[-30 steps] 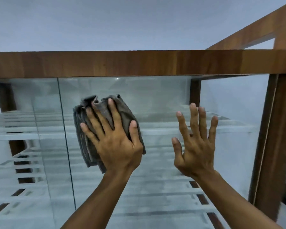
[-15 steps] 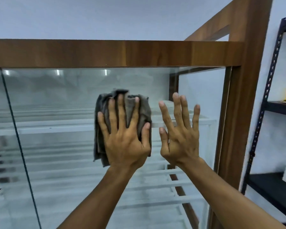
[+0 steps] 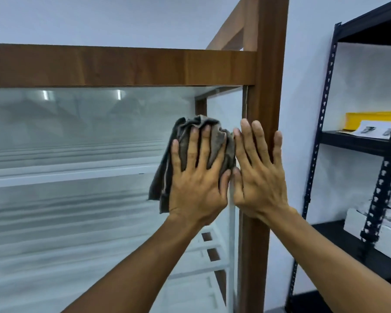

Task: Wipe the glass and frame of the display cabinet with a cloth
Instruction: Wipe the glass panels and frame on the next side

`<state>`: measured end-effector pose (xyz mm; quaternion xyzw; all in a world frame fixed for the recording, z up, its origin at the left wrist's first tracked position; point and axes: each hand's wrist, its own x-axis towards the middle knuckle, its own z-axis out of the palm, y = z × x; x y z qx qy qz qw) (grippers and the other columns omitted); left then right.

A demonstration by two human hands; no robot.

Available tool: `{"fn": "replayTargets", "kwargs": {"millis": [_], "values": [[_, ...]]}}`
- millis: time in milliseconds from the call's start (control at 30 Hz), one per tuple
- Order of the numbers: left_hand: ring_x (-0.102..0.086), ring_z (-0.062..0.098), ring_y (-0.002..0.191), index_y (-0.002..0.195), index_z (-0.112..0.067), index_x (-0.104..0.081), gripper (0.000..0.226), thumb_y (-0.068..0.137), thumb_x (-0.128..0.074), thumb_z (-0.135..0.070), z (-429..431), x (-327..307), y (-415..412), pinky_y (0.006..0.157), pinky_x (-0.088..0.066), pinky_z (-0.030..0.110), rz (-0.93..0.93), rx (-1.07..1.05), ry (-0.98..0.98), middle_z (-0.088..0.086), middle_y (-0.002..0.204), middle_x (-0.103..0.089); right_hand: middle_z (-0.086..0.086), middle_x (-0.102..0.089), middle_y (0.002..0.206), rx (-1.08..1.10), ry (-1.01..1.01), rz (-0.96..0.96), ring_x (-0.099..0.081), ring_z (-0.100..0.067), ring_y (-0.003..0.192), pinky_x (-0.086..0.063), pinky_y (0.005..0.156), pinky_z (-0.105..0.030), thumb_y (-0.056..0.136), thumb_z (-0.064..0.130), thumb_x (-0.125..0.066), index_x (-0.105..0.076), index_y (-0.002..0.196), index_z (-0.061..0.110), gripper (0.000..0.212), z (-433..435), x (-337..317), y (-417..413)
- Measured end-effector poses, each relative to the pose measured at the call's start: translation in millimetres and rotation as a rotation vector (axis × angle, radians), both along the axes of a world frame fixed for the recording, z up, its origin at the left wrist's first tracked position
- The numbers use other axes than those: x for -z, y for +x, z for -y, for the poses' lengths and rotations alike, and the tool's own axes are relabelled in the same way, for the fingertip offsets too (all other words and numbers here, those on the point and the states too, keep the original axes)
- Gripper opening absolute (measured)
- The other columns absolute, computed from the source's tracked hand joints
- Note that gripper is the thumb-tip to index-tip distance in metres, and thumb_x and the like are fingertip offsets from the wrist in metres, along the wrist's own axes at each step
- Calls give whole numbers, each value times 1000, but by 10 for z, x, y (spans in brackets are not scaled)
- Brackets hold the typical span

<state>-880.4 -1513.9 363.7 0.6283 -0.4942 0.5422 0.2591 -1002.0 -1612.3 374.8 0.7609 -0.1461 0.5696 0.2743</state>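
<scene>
Cloth [image 3: 184, 132], grey, is sliding rightward across the glass [image 3: 77, 154], now arriving mid-frame beside the wooden post [image 3: 266, 91]. Left hand [image 3: 195, 188] is pressing it flat-fingered. Right hand [image 3: 260, 184] is spread, empty, against the post. Pass is likely finishing.

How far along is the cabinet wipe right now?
Done: unclear; the front glass left of the grey cloth looks hazy, possibly reflections. In hand: the left hand presses the grey cloth flat on the glass at its right edge, beside the right post, where the open right hand rests. Left: the top rail and post, neither touched by the cloth now, plus the lower glass.
</scene>
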Motion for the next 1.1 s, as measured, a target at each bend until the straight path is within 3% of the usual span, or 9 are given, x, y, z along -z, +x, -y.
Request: {"fn": "replayTargets", "kwargs": {"millis": [100,267,600,867,1033,1100], "values": [[-1,34,162,167,-17,-17,71,106,-37,-46,137,-24,-148,128,8,59,-47,-6,-41,13,172,6,-23,-17,166,-152,5,52,-12,-34,156,-7,128,-54,96,17,-40,-22,156,-6,67,148,50,-83],[2,31,162,167,-12,-11,67,109,-30,-38,278,3,-283,129,7,55,20,26,52,14,175,-5,-21,-21,165,-227,57,117,-14,-34,155,-13,128,-55,100,13,-34,-25,155,-7,59,158,101,-64],[0,27,162,166,-15,-21,67,107,-41,-41,-30,-44,51,130,5,53,113,53,91,11,174,-10,-26,-13,168,-98,155,220,-2,-33,157,0,128,-56,99,22,-36,-18,160,1,67,-152,165,204],[-4,28,162,166,-21,-25,66,106,-40,-46,-267,76,314,130,1,54,127,18,-10,10,175,-12,-16,-16,170,-18,96,192,-4,-33,160,6,127,-57,99,27,-32,-16,161,1,70,-266,295,410],[-1,27,163,167,-22,-22,67,106,-39,-44,-398,34,465,130,3,54,139,32,-5,9,175,-9,-16,-13,171,-268,149,200,0,-28,160,3,130,-50,98,28,-33,-6,161,-2,74,-370,257,647],[-1,27,163,167,-23,-21,71,104,-39,-50,-525,0,596,129,4,56,129,5,-18,10,175,-8,-16,-9,171,-271,160,198,0,-26,160,1,129,-52,98,31,-34,-7,161,-3,76,-387,247,705]]}}
